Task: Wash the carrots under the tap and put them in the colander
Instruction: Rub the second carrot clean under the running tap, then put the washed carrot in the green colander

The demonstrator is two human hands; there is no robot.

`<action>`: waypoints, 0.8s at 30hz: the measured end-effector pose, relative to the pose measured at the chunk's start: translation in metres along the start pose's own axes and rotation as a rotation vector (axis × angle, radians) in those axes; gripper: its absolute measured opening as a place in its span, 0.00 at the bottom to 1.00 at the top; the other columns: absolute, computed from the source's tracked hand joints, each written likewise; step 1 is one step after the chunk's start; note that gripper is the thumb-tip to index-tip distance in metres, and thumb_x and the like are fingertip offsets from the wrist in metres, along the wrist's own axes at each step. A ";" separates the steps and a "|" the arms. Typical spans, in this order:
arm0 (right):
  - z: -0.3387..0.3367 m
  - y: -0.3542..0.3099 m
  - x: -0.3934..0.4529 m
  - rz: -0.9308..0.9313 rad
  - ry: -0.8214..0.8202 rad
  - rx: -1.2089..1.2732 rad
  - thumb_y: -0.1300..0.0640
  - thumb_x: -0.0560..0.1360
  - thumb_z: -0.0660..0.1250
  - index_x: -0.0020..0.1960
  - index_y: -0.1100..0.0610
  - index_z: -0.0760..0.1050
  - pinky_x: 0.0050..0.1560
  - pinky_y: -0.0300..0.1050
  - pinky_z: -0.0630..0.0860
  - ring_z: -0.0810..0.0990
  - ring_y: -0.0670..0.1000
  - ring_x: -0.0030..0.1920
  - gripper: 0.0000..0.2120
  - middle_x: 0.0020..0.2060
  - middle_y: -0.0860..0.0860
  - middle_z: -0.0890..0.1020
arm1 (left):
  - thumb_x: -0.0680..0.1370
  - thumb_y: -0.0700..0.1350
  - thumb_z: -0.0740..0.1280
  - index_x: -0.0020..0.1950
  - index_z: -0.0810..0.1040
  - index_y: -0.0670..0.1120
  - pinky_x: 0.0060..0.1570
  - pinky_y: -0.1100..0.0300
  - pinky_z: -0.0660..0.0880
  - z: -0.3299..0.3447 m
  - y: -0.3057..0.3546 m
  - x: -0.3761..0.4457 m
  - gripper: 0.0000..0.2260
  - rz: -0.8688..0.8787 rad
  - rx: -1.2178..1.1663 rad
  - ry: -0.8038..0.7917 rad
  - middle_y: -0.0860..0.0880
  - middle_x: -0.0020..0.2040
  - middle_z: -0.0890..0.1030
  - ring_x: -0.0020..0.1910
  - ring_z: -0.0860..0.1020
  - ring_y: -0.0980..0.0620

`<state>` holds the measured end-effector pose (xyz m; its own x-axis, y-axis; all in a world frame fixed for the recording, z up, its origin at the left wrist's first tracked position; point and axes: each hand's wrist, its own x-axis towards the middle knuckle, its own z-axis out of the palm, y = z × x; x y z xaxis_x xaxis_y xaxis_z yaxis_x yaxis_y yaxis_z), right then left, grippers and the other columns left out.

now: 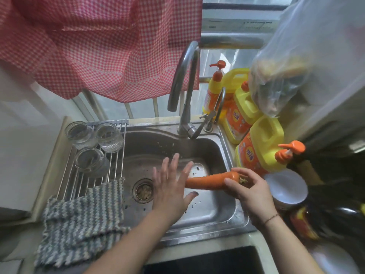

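An orange carrot [209, 181] lies level over the steel sink [213, 212], its stalk end to the right. My right hand [247, 189] grips that thick end with curled fingers and thumb. My left hand [171, 186] hovers over the basin with fingers spread and straight, just left of the carrot's tip, holding nothing. The curved tap [183, 84] rises behind the sink; I see no water running from its spout. No colander is in view.
A drain strainer [143, 191] holds scraps. Three glass jars [91, 143] stand on a wire rack at the sink's left, beside a knitted cloth [83, 218]. Yellow detergent bottles [258, 143] crowd the right rim, next to a white bowl [286, 187]. A checked curtain [102, 46] hangs above.
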<state>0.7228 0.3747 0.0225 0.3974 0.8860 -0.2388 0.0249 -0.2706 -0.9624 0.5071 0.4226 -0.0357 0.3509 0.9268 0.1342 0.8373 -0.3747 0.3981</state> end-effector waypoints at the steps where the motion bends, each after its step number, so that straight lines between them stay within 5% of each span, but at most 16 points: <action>1: -0.004 -0.003 -0.001 0.020 -0.026 0.082 0.48 0.54 0.84 0.49 0.51 0.83 0.52 0.63 0.81 0.83 0.63 0.52 0.25 0.45 0.57 0.84 | 0.69 0.60 0.73 0.71 0.69 0.58 0.73 0.39 0.38 0.000 0.004 0.000 0.32 0.058 0.036 0.048 0.46 0.78 0.63 0.77 0.56 0.40; 4: -0.016 -0.009 -0.001 0.085 -0.052 0.254 0.46 0.55 0.83 0.48 0.54 0.82 0.44 0.54 0.83 0.83 0.59 0.45 0.25 0.44 0.57 0.83 | 0.74 0.62 0.63 0.61 0.76 0.57 0.69 0.34 0.46 -0.008 0.010 -0.002 0.18 0.130 0.082 0.175 0.55 0.58 0.82 0.63 0.76 0.47; 8: -0.011 -0.016 0.000 0.183 -0.039 0.405 0.58 0.75 0.69 0.50 0.54 0.78 0.33 0.42 0.81 0.80 0.51 0.36 0.05 0.41 0.56 0.80 | 0.76 0.61 0.59 0.59 0.76 0.55 0.66 0.39 0.54 -0.028 0.017 -0.013 0.17 0.092 0.123 0.197 0.57 0.46 0.82 0.44 0.81 0.51; 10: 0.000 -0.017 0.000 0.206 -0.048 0.455 0.51 0.70 0.74 0.50 0.53 0.78 0.36 0.44 0.81 0.81 0.52 0.37 0.11 0.45 0.57 0.80 | 0.76 0.57 0.61 0.60 0.76 0.54 0.66 0.41 0.52 -0.035 0.019 -0.019 0.15 0.021 0.121 0.179 0.56 0.46 0.82 0.44 0.81 0.51; 12: 0.009 -0.018 0.000 0.219 -0.075 0.516 0.41 0.51 0.83 0.52 0.53 0.78 0.41 0.48 0.82 0.83 0.52 0.40 0.34 0.47 0.56 0.81 | 0.75 0.51 0.67 0.60 0.76 0.52 0.68 0.39 0.50 -0.042 0.022 -0.026 0.14 -0.050 0.074 0.155 0.55 0.48 0.82 0.45 0.82 0.49; 14: 0.016 -0.019 -0.004 0.223 -0.159 0.551 0.43 0.45 0.86 0.57 0.51 0.75 0.40 0.48 0.82 0.82 0.55 0.51 0.44 0.54 0.56 0.80 | 0.76 0.48 0.70 0.60 0.77 0.51 0.70 0.38 0.47 -0.051 0.027 -0.032 0.13 -0.117 0.018 0.134 0.54 0.50 0.82 0.49 0.81 0.49; 17: 0.023 -0.023 -0.009 0.206 -0.254 0.507 0.64 0.73 0.72 0.65 0.48 0.68 0.41 0.56 0.83 0.77 0.61 0.60 0.25 0.67 0.58 0.71 | 0.76 0.52 0.71 0.60 0.78 0.54 0.71 0.40 0.41 -0.065 0.034 -0.041 0.13 -0.181 -0.018 0.122 0.55 0.50 0.83 0.54 0.80 0.50; 20: 0.034 -0.027 -0.012 0.203 -0.288 0.533 0.67 0.75 0.67 0.66 0.49 0.67 0.43 0.64 0.82 0.77 0.67 0.59 0.24 0.69 0.61 0.66 | 0.76 0.56 0.70 0.60 0.79 0.54 0.71 0.40 0.45 -0.078 0.030 -0.059 0.14 -0.190 0.016 0.156 0.55 0.51 0.83 0.54 0.80 0.51; 24: 0.069 -0.037 -0.027 0.185 -0.281 0.528 0.66 0.75 0.68 0.66 0.52 0.64 0.38 0.60 0.83 0.76 0.68 0.61 0.24 0.70 0.63 0.64 | 0.79 0.57 0.58 0.63 0.78 0.48 0.64 0.46 0.63 -0.097 0.005 -0.091 0.20 -0.231 -0.037 0.189 0.48 0.53 0.83 0.54 0.79 0.45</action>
<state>0.6479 0.3863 0.0552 0.0939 0.9267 -0.3639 -0.5065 -0.2702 -0.8188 0.4388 0.3394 0.0424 0.0659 0.9773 0.2011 0.8689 -0.1553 0.4699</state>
